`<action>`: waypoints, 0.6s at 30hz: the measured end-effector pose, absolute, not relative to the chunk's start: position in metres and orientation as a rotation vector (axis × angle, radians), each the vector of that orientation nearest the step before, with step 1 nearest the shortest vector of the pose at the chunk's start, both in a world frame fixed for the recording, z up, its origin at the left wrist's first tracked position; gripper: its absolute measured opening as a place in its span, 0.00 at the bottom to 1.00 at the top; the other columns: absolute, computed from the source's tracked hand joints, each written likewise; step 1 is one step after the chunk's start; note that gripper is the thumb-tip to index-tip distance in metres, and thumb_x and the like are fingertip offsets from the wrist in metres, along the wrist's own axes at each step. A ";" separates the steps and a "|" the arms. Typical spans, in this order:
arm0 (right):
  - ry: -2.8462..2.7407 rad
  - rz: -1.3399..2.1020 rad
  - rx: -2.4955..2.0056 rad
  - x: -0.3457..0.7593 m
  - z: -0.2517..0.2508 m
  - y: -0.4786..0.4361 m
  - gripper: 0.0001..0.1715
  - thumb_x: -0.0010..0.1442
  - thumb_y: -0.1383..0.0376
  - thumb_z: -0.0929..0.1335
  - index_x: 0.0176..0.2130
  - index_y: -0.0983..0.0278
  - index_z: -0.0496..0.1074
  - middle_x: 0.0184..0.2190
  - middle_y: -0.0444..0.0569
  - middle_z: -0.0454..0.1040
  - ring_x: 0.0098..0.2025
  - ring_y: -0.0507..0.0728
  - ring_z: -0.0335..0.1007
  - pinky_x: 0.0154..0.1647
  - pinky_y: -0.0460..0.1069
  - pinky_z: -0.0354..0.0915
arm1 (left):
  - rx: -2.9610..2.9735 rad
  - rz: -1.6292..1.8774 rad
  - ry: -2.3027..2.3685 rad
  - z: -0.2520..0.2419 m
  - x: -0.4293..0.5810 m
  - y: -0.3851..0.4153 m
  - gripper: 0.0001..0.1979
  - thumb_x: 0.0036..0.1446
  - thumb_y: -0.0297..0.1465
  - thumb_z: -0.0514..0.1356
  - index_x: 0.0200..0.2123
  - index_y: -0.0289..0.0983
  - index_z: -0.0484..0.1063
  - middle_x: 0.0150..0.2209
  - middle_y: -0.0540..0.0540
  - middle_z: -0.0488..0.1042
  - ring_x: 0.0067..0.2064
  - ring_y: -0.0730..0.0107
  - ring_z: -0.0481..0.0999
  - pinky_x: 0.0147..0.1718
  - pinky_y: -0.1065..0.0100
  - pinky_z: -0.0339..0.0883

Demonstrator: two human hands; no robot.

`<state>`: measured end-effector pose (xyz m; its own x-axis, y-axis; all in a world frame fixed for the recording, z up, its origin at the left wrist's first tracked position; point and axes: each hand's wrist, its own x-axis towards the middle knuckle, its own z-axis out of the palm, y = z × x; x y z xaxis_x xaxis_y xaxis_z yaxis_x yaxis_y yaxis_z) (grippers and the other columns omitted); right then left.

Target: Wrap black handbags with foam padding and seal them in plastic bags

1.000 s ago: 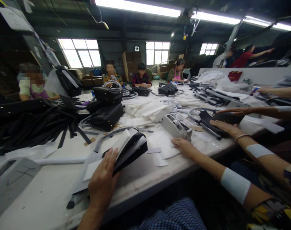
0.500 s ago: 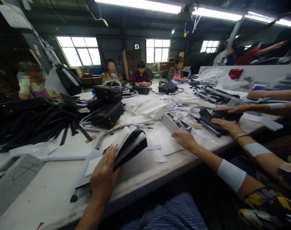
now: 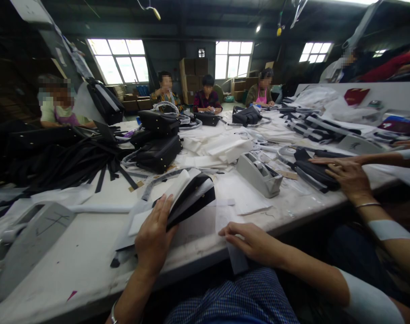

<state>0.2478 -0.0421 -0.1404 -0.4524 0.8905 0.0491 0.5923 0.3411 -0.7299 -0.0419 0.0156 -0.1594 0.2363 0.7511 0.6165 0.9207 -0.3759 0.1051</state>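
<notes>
My left hand (image 3: 155, 234) is closed round the near side of a black bag (image 3: 191, 202), which lies tilted on the table with white padding sheets (image 3: 179, 189) along it. The thumb is partly hidden beneath the bag. At the table's front edge, to the right of the bag, my right hand (image 3: 254, 243) has its thumb and forefinger pressed together on a thin, translucent strip (image 3: 236, 258) that hangs past the edge. A grey tape dispenser (image 3: 259, 175) stands beyond my right hand, apart from it.
Another grey dispenser (image 3: 32, 243) stands at the left. Black bags (image 3: 159, 153) are stacked behind my bag, near black straps (image 3: 79, 166) and white sheets (image 3: 221, 146). At the right, a co-worker's hands (image 3: 348, 177) rest on a black bag (image 3: 314, 173). Other people sit across the table.
My right hand has come away from the tape dispenser, moving toward me and left to the table's edge with the strip. My left hand stays on the bag. The view has shifted slightly.
</notes>
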 end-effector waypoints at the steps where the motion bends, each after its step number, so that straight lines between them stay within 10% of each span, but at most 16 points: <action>1: -2.176 0.936 -1.288 0.247 -0.141 -0.042 0.14 0.69 0.58 0.63 0.44 0.59 0.75 0.42 0.49 0.80 0.45 0.59 0.76 0.47 0.52 0.68 | -2.235 -0.867 -1.564 -0.159 -0.042 0.016 0.41 0.57 0.24 0.59 0.70 0.45 0.48 0.68 0.48 0.59 0.60 0.55 0.71 0.54 0.60 0.70; 12: -2.375 0.462 -1.410 0.219 -0.198 0.015 0.44 0.61 0.46 0.68 0.66 0.68 0.61 0.69 0.65 0.53 0.71 0.71 0.42 0.71 0.67 0.36 | -2.241 -0.906 -1.586 -0.159 -0.045 0.015 0.42 0.57 0.23 0.61 0.70 0.46 0.47 0.68 0.48 0.59 0.62 0.57 0.69 0.56 0.61 0.68; 18: -2.734 0.562 -0.738 0.209 -0.184 0.034 0.37 0.68 0.50 0.63 0.69 0.62 0.57 0.69 0.56 0.54 0.72 0.63 0.44 0.71 0.62 0.38 | -2.232 -0.940 -1.569 -0.161 -0.046 0.018 0.41 0.58 0.26 0.62 0.70 0.46 0.47 0.68 0.48 0.60 0.62 0.56 0.70 0.55 0.62 0.68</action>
<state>0.2085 0.0336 -0.1844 -0.8393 0.5253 0.1401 0.4275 0.7969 -0.4269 -0.0457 0.0175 -0.1607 0.2098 0.7452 0.6330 0.9099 -0.3858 0.1526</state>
